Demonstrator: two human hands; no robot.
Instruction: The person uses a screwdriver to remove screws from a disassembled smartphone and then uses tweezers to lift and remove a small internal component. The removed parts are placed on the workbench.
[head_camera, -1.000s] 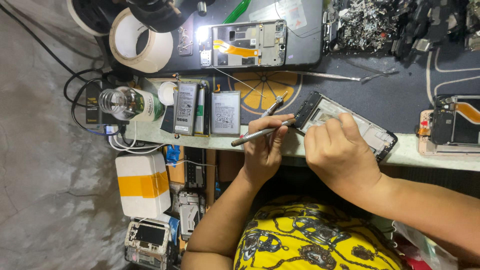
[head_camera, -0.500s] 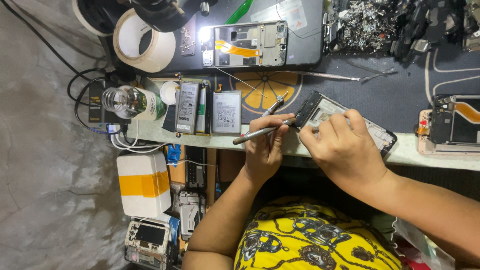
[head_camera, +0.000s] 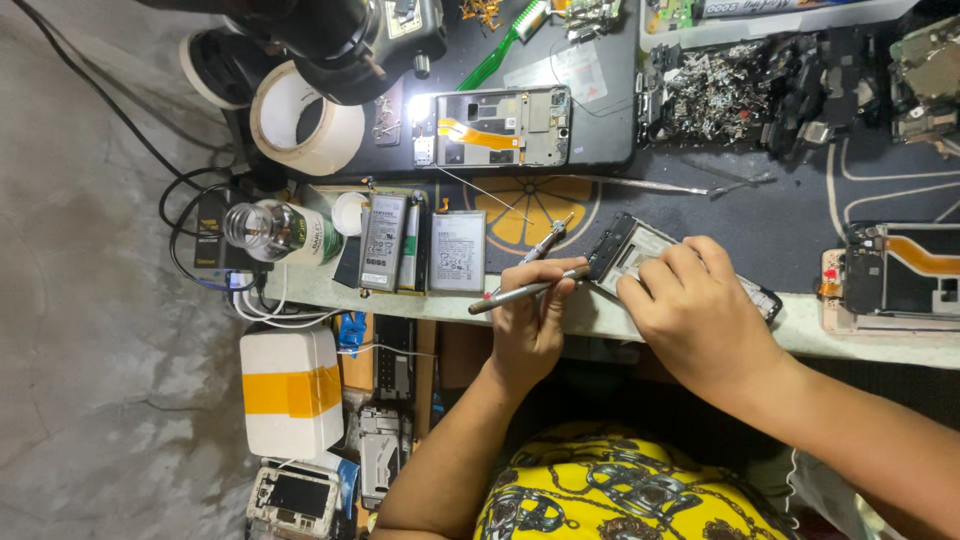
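— What are your hands doing?

— My left hand (head_camera: 528, 325) is pinching a slim silver metal tool (head_camera: 527, 291), and my right hand (head_camera: 695, 310) is pressing down a black opened phone frame (head_camera: 640, 250) at the bench edge.

— Any containers?

— A white tray (head_camera: 790, 20) is holding dark metal scrap parts (head_camera: 720, 95); a clear glass bottle (head_camera: 275, 230) is lying sideways.

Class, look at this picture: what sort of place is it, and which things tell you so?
Most likely a phone repair bench. An opened phone frame lies under a lamp, loose phone batteries sit on the table edge, and a tray of small salvaged parts stands behind.
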